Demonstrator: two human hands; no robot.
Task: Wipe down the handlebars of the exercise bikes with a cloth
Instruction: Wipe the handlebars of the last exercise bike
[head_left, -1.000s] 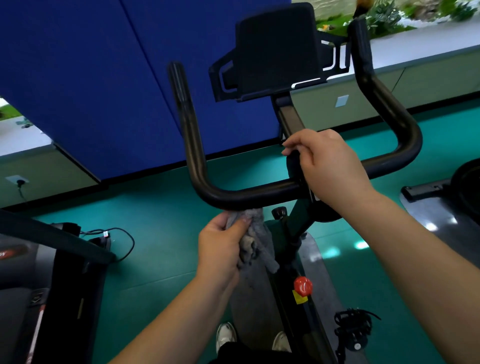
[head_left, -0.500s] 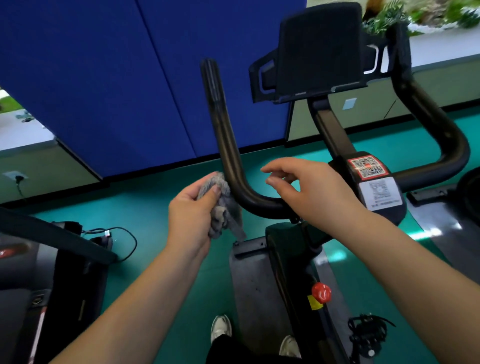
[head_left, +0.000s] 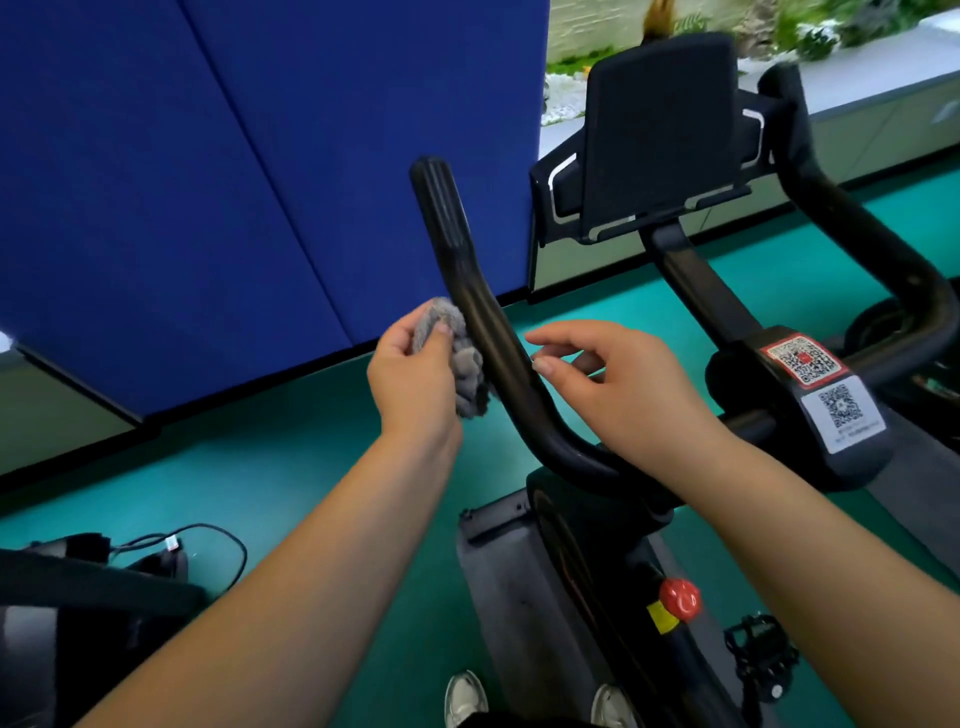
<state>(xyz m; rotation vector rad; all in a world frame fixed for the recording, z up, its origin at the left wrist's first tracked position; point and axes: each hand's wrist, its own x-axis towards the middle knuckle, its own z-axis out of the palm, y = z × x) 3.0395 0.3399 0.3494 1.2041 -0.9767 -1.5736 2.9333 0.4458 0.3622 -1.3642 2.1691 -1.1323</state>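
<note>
Now two hands: left hand (head_left: 410, 374) grips one grey cloth (head_left: 457, 358) against one handlebar (head_left: 483, 332); right hand (head_left: 623, 384) hovers loose.

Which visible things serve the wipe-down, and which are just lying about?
In use: grey cloth gripped by left hand; left handlebar; right hand hovering open beside it.
Lying about: red knob, QR stickers, pedal, floor cable.

Bright, even daylight comes in from the window (head_left: 587, 31) at the upper right. The plants outside smear with motion blur, straight lines bow toward the edges, and soft glare streaks the black handlebar (head_left: 488, 332).
</note>
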